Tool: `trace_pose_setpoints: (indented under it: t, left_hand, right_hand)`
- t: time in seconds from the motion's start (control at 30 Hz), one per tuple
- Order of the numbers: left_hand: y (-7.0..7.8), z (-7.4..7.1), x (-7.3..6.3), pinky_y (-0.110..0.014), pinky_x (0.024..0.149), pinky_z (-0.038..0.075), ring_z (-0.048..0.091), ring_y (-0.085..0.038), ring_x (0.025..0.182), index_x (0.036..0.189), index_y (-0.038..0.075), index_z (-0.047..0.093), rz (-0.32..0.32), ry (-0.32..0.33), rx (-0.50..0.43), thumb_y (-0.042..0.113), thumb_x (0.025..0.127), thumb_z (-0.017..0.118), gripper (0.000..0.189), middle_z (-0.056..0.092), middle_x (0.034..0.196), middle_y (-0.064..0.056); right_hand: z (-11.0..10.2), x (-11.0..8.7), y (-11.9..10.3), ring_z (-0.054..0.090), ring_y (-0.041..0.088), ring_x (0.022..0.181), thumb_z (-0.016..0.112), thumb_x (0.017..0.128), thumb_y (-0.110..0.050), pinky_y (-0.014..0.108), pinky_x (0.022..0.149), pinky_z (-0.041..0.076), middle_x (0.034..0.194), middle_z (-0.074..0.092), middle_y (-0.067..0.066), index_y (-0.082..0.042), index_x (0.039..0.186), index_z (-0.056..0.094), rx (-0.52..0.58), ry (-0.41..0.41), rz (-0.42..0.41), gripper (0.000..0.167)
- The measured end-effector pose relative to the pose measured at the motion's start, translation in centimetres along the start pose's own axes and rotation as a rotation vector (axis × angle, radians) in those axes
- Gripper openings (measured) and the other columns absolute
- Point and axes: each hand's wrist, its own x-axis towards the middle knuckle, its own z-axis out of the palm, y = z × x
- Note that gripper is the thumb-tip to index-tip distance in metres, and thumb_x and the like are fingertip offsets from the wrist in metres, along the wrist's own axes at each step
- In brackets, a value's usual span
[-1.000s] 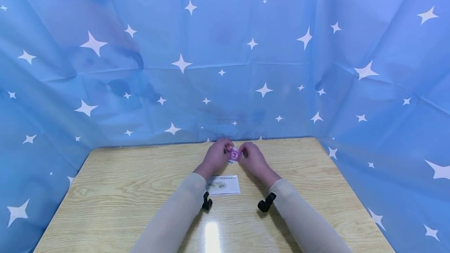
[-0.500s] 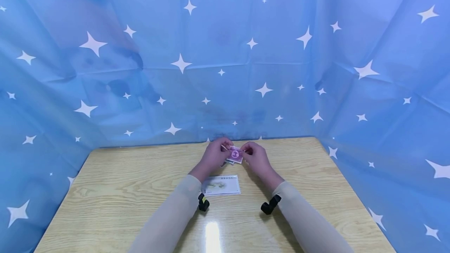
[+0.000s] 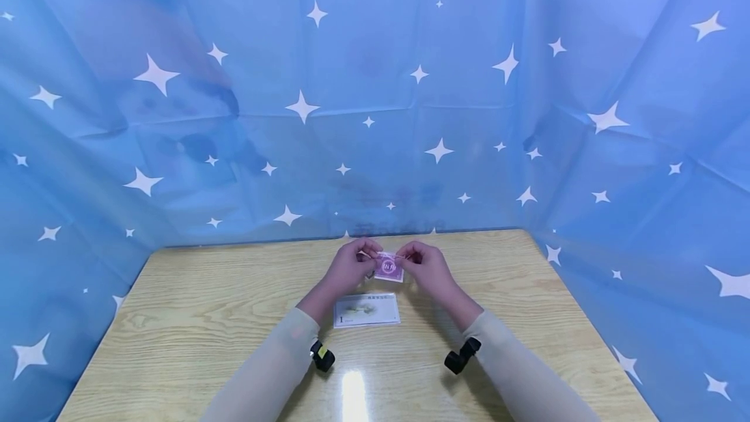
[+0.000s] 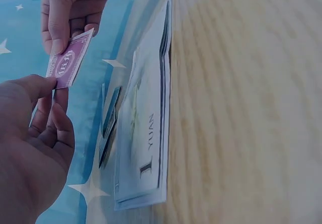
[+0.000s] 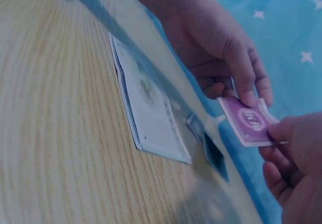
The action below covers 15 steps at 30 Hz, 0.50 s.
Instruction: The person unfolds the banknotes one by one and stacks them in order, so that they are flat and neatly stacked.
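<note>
Both hands hold a small purple banknote (image 3: 389,267) above the far middle of the table, its printed face toward the head camera. My left hand (image 3: 346,267) pinches the note's left end between thumb and fingers. At the other end, the thumb and fingers of my right hand (image 3: 430,267) pinch it too. In the right wrist view the purple note (image 5: 244,121) shows a 5 at one corner and bends slightly. Beneath the hands lie small dark-teal notes (image 5: 215,156), mostly hidden from the head camera. Nearer the body rests a stack of pale notes (image 4: 143,118) marked 1 YUAN.
The wooden table (image 3: 205,331) has rounded far corners. A blue curtain (image 3: 375,83) with white stars hangs behind it and along both sides. Black wrist cameras, such as the right one (image 3: 461,355), sit just above the tabletop.
The purple note has come a little nearer the body, with more of its face showing. My forearms have spread apart, uncovering the left end of the pale stack.
</note>
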Motion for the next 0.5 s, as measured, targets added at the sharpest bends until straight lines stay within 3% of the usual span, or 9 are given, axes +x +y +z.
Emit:
trace_pose_setpoints:
  t: [0.1,0.5]
  left_hand:
    - [0.4,-0.3,-0.9,-0.043,0.082,0.064,0.07,-0.021,0.091,0.119,0.01,0.074,-0.03,-0.005,-0.026,-0.002,0.102,0.073,0.021,0.069,0.105,-0.007]
    - [0.5,-0.8,-4.4,-0.027,0.077,0.06,0.069,-0.022,0.092,0.117,0.01,0.073,-0.057,-0.027,-0.073,0.004,0.101,0.079,0.018,0.069,0.107,-0.007]
  right_hand:
    - [0.1,-0.5,-0.5,0.057,0.021,0.079,0.081,0.101,-0.01,0.026,0.067,0.047,0.09,0.069,0.006,-0.003,0.108,0.077,0.021,-0.009,-0.002,0.01]
    - [0.8,-2.8,-1.6,0.053,0.016,0.074,0.081,0.099,-0.003,0.023,0.063,0.045,0.088,0.069,0.006,-0.008,0.101,0.077,0.065,-0.082,-0.022,0.007]
